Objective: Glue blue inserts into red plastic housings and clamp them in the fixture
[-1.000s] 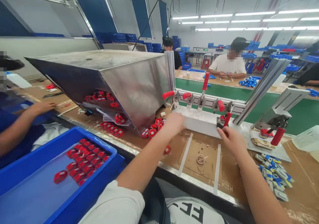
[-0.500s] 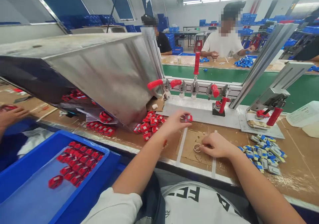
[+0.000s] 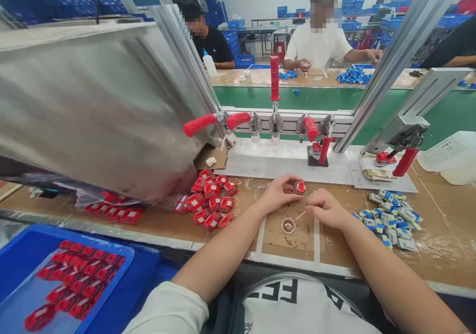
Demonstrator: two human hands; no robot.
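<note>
A: Start at the far left. What's there?

B: A blue tray (image 3: 126, 252) with red pieces (image 3: 74, 274) lying in it, grouped close together. Behind it slants a big metal box (image 3: 92, 111), and a row of red parts (image 3: 115, 212) shows by its lower edge.

A: And next along?

B: A loose red pile (image 3: 211, 200) on the tabletop (image 3: 442, 245). Behind that begins a rail (image 3: 288, 121) carrying 5 red-handled clamps; the middle handle (image 3: 274, 79) stands upright.

A: Now the hands?

B: The left hand (image 3: 279, 194) comes first. Its grip is closed round a red case (image 3: 299, 188), raised over the tabletop, in front of the rail.

A: What's below?

B: A small round cup (image 3: 288, 232), between 2 pale tape strips (image 3: 317, 240). A thin stick (image 3: 300, 215) slopes from the cup's side toward the right hand (image 3: 327, 207).

A: Is that hand holding it?

B: I can't tell. Its fingers are curled in, just beside the red case, but the tips are too small to read.

A: Beyond it?

B: A heap of grey, blue and yellow pieces (image 3: 394, 220), then a translucent jug (image 3: 449, 150).
</note>
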